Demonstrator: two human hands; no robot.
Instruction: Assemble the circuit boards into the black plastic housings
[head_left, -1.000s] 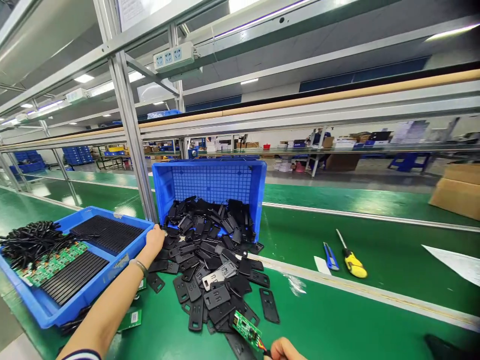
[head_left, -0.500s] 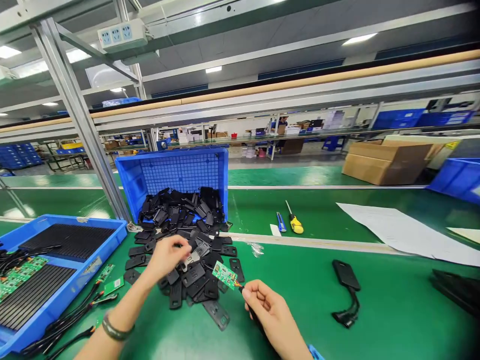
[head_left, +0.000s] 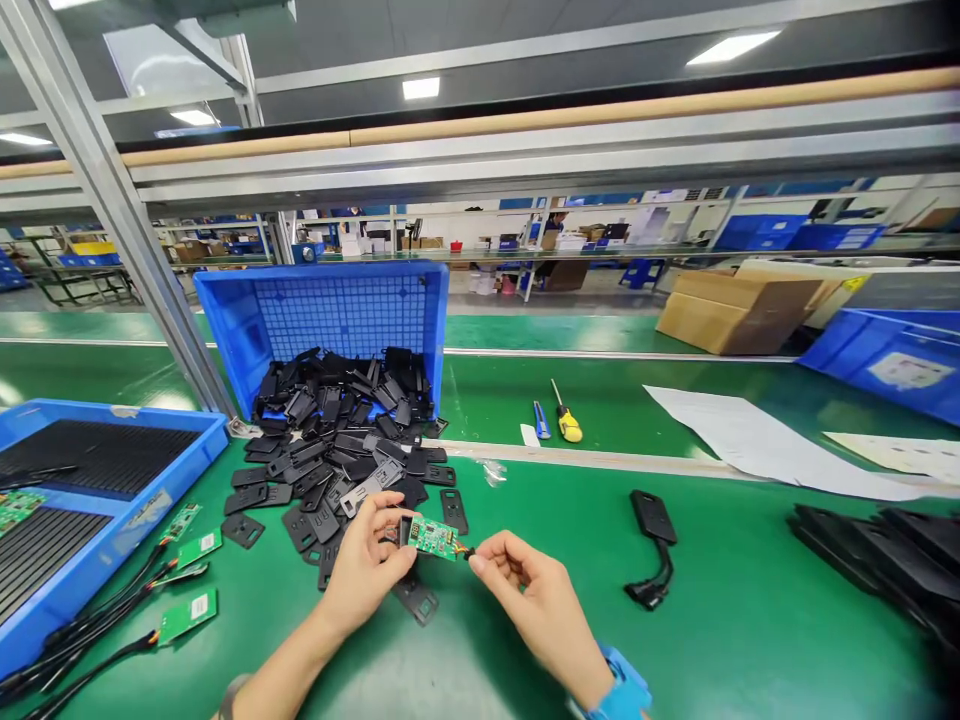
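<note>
Both my hands meet over the green belt, just in front of a pile of black plastic shells. My left hand is closed on a black shell piece held against the left end of a small green circuit board. My right hand pinches the wired right end of that same board. The shells spill from a tipped blue crate behind the pile.
A blue tray with black ribbed parts and green boards sits at the left, loose boards with black cables beside it. A black cased unit with cable lies to the right. A yellow screwdriver, blue cutter, white paper sheets, cardboard box.
My left hand left the pile with a black shell and came to the board. My right hand brought the board lower and closer. The view swung right and down.
</note>
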